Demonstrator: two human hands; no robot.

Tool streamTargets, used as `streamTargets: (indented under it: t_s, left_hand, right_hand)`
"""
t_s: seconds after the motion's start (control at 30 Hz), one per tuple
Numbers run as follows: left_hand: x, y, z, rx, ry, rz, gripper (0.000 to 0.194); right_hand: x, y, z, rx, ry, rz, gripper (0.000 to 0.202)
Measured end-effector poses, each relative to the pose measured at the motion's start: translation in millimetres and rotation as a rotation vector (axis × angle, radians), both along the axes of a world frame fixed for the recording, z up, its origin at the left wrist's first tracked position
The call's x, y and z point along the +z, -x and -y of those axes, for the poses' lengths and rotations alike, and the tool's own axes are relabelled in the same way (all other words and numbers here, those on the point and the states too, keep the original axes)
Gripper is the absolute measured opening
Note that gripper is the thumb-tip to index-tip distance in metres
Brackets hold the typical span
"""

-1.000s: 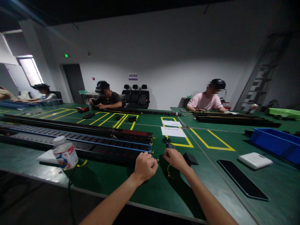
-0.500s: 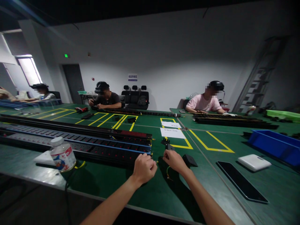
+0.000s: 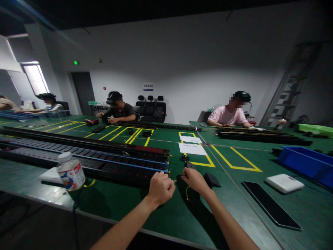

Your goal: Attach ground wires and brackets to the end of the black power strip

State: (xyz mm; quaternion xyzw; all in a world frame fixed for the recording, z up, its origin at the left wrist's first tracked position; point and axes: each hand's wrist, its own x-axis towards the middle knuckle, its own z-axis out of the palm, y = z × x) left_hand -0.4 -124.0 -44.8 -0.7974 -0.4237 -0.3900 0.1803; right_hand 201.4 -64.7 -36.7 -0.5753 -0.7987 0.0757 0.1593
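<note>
My left hand (image 3: 161,188) is closed, its knuckles up, at the right end of a long black strip with red dots (image 3: 125,170). Whatever its fingers pinch is hidden from me. Across a small gap, my right hand (image 3: 194,179) is also closed, with bent fingertips pointing toward the left hand. I cannot make out what lies in its grip. Below it a short green-yellow wire (image 3: 187,193) runs down to the table. One black block (image 3: 190,165) sits just behind the right hand, and a second black block (image 3: 212,180) lies beside its wrist.
A plastic bottle (image 3: 70,173) stands at left before the strips. On the right lie a phone (image 3: 270,205), a white case (image 3: 284,183) and a blue bin (image 3: 307,163). Paper sheets (image 3: 192,149) lie ahead. Co-workers sit across the table and far left.
The view has shifted very slightly. Both my hands keep nearly the same pose and place.
</note>
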Motion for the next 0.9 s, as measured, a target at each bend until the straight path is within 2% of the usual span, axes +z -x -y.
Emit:
streamTargets:
  t_s: [0.9]
  left_hand:
    - [-1.2,0.0,-0.3,0.005,0.006,-0.003,0.031]
  right_hand:
    - [-5.8,-2.6,-3.1,0.017,-0.010,-0.005,0.002]
